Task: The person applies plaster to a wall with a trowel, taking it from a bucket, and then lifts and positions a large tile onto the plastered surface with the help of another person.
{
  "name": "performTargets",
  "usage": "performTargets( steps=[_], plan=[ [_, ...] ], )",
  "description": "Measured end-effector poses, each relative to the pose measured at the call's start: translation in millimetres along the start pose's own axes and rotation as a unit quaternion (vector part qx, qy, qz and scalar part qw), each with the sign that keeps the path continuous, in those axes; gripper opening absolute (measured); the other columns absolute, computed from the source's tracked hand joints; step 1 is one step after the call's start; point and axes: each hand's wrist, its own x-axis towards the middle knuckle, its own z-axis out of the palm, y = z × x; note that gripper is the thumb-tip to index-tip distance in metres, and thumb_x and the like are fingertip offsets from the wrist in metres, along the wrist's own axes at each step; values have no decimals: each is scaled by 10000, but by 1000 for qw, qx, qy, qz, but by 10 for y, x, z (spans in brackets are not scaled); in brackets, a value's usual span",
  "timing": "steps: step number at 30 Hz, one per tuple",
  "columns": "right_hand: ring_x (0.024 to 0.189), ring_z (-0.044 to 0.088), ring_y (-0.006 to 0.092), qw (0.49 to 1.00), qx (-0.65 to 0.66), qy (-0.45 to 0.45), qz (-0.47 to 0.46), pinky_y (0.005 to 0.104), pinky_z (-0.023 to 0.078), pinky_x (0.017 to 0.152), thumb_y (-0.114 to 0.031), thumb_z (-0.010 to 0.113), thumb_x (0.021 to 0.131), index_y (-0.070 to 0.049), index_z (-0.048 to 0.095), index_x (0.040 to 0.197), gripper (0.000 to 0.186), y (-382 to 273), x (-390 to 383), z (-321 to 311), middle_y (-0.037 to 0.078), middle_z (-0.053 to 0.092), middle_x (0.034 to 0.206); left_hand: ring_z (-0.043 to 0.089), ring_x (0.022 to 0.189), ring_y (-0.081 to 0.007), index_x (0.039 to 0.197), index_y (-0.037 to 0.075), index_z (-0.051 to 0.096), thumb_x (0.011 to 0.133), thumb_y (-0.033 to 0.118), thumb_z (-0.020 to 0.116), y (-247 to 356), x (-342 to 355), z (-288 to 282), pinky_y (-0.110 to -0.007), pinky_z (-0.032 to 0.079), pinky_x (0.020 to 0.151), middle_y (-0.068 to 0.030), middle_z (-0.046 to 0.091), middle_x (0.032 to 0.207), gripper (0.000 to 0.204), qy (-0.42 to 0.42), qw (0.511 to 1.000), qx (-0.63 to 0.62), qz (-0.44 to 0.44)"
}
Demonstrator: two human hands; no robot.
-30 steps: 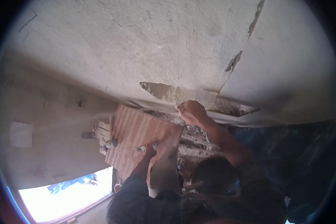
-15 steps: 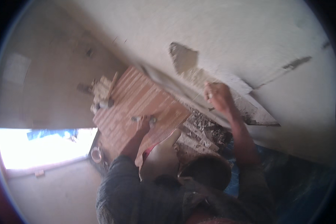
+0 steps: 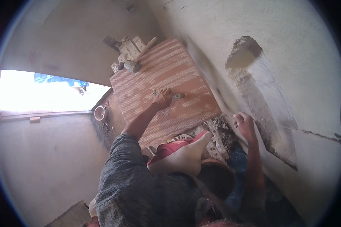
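A large reddish-brown tile panel [image 3: 170,64] with a patterned, pale-streaked face lies tilted in front of me. My left hand [image 3: 163,98] is closed around the middle of a handle on it, between small grey round ends; a round end [image 3: 177,96] shows right of the fingers. It looks like a suction-cup lifter, though the hand covers most of it. My right hand [image 3: 244,124] is raised beside the wall, right of the panel's near corner. Its fingers are curled in; what they hold, if anything, is too small to make out.
At the panel's far left corner lie a mallet [image 3: 132,66] and pale blocks [image 3: 129,50]. The right wall [image 3: 284,45] has a rough broken patch [image 3: 250,87]. Rubble [image 3: 219,130] lies along its foot. A round container [image 3: 99,112] stands beside the bright opening [image 3: 30,94].
My view has swung, so the panel sits higher and farther right in the picture. The left hand stays on the handle. My right hand appears lower, away from the broken wall patch.
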Motion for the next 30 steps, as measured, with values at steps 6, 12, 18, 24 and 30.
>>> performTargets(
  steps=[6,12,18,24,30],
  plan=[
    [752,651,264,995,-82,1,55,372,494,710,-204,598,903,11,635,980,231,600,436,456,139,677,798,597,997,-339,1158,132,547,858,157,596,-471,243,-534,-451,494,846,-136,516,1141,305,193,981,-2,-11],
    [988,627,377,988,-151,27,29,429,484,845,-260,620,889,8,557,1173,396,796,784,866,224,652,1027,586,1042,-359,1187,109,534,843,159,619,-1515,715,-1080,-472,502,845,-158,541,1123,358,214,962,78,-150],
    [1041,590,432,971,-231,56,-21,460,470,880,-281,609,900,52,485,1234,487,1004,1098,1349,292,603,1108,545,1140,-353,1220,85,523,868,176,582,-2127,1060,-1270,-463,469,931,-161,521,1228,368,142,933,135,-302],
    [1057,576,445,976,-209,45,39,466,460,892,-306,607,902,86,477,1228,526,951,1226,1416,309,589,1126,512,1180,-366,1236,53,542,868,296,605,-2316,824,-887,-442,425,987,-199,537,1213,446,213,899,39,-381],
    [1043,583,445,981,-178,22,76,462,462,858,-347,562,926,80,537,1169,492,819,1357,1257,309,607,1081,443,1258,-372,1337,52,477,892,416,542,-2269,-505,9,-431,316,1077,-217,492,1332,579,271,824,15,-497]
  ],
)
